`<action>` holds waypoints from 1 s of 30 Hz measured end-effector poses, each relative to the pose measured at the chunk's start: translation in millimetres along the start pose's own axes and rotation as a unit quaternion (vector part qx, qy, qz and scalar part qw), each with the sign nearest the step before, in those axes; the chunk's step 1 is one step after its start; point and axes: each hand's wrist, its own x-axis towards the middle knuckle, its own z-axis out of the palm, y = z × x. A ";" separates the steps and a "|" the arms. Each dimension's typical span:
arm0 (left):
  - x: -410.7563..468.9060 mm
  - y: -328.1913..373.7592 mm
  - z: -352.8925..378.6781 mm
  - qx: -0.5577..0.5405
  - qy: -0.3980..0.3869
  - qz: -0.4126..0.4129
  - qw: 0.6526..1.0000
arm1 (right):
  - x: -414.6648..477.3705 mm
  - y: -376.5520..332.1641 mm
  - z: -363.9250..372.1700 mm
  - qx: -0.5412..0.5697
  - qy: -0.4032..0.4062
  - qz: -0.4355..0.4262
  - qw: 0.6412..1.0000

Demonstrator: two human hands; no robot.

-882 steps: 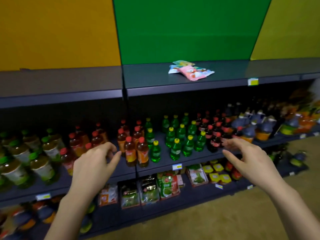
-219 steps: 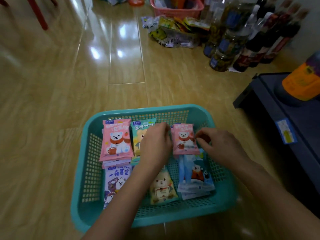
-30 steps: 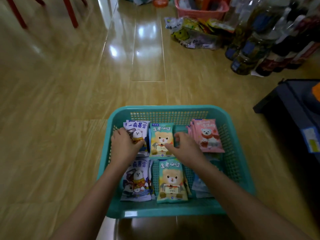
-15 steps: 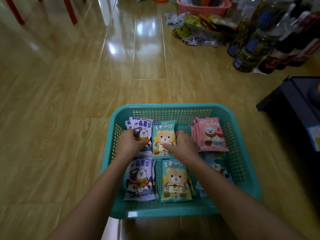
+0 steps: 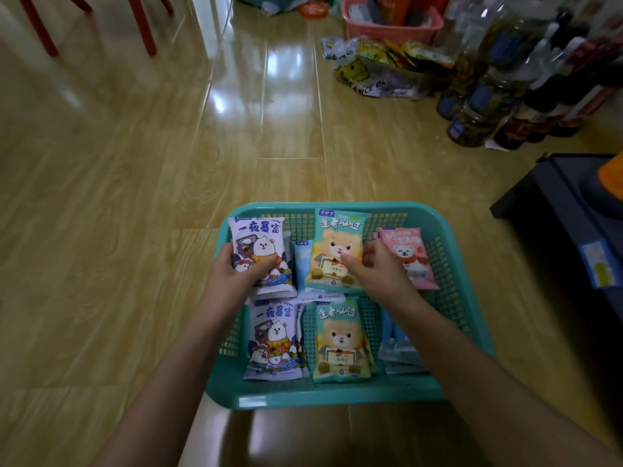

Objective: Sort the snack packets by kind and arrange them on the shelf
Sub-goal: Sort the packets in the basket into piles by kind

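- Snack packets (image 5: pixel 340 342) are being sorted inside the basket (image 5: pixel 337 397) on the floor (image 5: pixel 135 230).
- Purple packet (image 5: pixel 259 241) is clasped by left grip (image 5: pixel 232 278), teal packet (image 5: pixel 333 241) by right grip (image 5: pixel 374 269).
- Matching piles are likely needed next.

Floor (image 5: pixel 118 230) left of the basket (image 5: pixel 337 397) lies open; bottles (image 5: pixel 488 96) (and a shelf (image 5: pixel 556 210)) crowd the right.

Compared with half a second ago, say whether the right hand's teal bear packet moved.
Yes. The teal bear packet rose toward the far rim of the basket, overlapping it.
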 end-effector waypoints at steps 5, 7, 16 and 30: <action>-21.4 -9.0 -10.8 -0.021 -0.014 -0.024 0.999 | -22.1 8.8 -8.5 0.101 -0.029 0.014 0.994; -29.3 -14.5 -12.2 -0.024 -0.013 -0.032 0.999 | -30.7 15.6 -15.4 0.106 -0.041 0.012 0.993; -53.8 -32.7 -12.1 -0.035 -0.009 -0.070 0.997 | -62.5 55.7 -6.8 -0.094 -0.074 0.057 0.991; -55.2 -49.8 -14.5 0.082 -0.053 -0.151 0.984 | -67.8 52.2 -1.6 -0.264 -0.007 -0.040 0.964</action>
